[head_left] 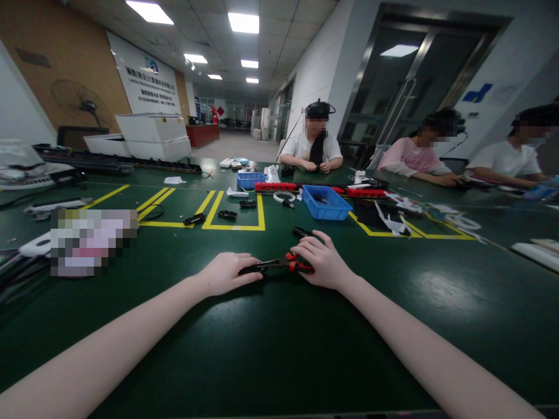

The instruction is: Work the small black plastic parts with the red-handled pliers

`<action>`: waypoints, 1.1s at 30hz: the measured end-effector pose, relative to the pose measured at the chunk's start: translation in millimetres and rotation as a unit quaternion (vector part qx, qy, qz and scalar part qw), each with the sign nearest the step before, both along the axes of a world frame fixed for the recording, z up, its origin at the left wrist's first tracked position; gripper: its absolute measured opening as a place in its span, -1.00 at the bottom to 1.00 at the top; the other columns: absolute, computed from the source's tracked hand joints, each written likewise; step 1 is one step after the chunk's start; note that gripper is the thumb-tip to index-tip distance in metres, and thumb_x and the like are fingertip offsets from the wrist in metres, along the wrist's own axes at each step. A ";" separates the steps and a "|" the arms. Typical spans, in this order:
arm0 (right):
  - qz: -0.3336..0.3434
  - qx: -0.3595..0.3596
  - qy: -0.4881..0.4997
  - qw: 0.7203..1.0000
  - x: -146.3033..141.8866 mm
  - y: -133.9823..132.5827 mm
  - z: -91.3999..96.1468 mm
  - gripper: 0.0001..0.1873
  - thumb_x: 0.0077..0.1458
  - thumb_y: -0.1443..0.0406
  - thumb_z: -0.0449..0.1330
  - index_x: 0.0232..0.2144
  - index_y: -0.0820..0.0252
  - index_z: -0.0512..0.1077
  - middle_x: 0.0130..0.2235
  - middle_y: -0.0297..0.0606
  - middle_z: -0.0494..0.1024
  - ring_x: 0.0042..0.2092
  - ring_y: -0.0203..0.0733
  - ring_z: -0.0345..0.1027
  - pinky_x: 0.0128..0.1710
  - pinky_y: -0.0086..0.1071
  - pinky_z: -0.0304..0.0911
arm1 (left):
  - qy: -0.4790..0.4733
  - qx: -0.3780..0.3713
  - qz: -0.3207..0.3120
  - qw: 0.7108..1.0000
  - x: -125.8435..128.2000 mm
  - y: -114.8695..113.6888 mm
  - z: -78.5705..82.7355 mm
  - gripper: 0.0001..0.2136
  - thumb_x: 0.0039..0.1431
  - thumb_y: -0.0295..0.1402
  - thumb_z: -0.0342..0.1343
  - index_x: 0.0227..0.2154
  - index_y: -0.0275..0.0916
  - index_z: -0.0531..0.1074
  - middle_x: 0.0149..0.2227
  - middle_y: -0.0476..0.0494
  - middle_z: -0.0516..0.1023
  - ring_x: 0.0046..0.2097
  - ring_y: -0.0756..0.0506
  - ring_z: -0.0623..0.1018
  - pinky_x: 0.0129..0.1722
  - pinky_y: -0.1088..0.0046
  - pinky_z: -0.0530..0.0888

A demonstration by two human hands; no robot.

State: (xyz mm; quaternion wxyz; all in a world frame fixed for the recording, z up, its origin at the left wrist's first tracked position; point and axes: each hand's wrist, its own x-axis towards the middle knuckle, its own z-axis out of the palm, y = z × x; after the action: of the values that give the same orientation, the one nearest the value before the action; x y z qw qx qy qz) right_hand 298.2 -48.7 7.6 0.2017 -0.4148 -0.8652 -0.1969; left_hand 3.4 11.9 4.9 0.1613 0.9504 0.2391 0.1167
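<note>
Head view
Left hand: fingers curled over the dark nose end of the pliers.
Right hand: folded over the red handles.
Pliers: flat on the green table, between both hands.
Risk: a squeeze on the handles might pinch the left fingertips, which sit at the nose.
Beyond: blue bin, well apart.

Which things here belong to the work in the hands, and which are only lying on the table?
In use:
left hand
right hand
red-handled pliers, held between both hands

Lying about:
large blue bin
small blue bin
black parts
white cable coil
</note>
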 end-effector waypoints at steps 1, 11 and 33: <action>0.000 -0.003 0.000 1.000 -0.1 -0.1 0.1 -0.63 0.03 0.27 0.20 -0.06 0.12 0.43 -0.14 -0.18 0.59 0.03 -0.01 0.38 0.25 0.04 -0.03 | 0.000 0.002 0.000 1.000 0.1 -0.1 0.0 -0.63 0.38 -0.04 -0.09 0.04 -0.11 0.43 -0.07 -0.07 0.56 -0.13 -0.11 0.57 -0.19 0.42 0.42; -0.027 0.016 -0.006 0.999 -0.7 0.2 -2.8 -0.59 0.04 0.35 0.18 -0.01 0.13 0.42 -0.10 -0.15 0.57 0.04 0.00 0.36 0.25 0.06 -0.01 | -0.008 -0.003 0.000 1.000 0.7 0.9 0.1 -0.64 0.39 -0.05 -0.12 -0.06 -0.15 0.46 -0.14 -0.06 0.58 -0.17 -0.10 0.56 -0.23 0.44 0.38; 0.004 -0.001 0.002 1.000 2.6 4.4 -2.7 -0.51 -0.01 0.35 0.23 0.04 0.19 0.41 -0.05 -0.11 0.55 0.01 -0.01 0.40 0.20 0.01 0.13 | -0.001 0.010 -0.004 1.000 0.8 0.2 0.2 -0.60 0.37 -0.01 -0.09 0.01 -0.14 0.44 -0.10 -0.08 0.58 -0.15 -0.12 0.57 -0.24 0.42 0.37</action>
State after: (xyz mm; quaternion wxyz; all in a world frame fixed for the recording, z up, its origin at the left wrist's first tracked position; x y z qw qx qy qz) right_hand 300.7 -44.4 4.9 0.2034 -0.4121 -0.8665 -0.1950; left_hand 4.2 12.0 5.1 0.1523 0.9528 0.2339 0.1192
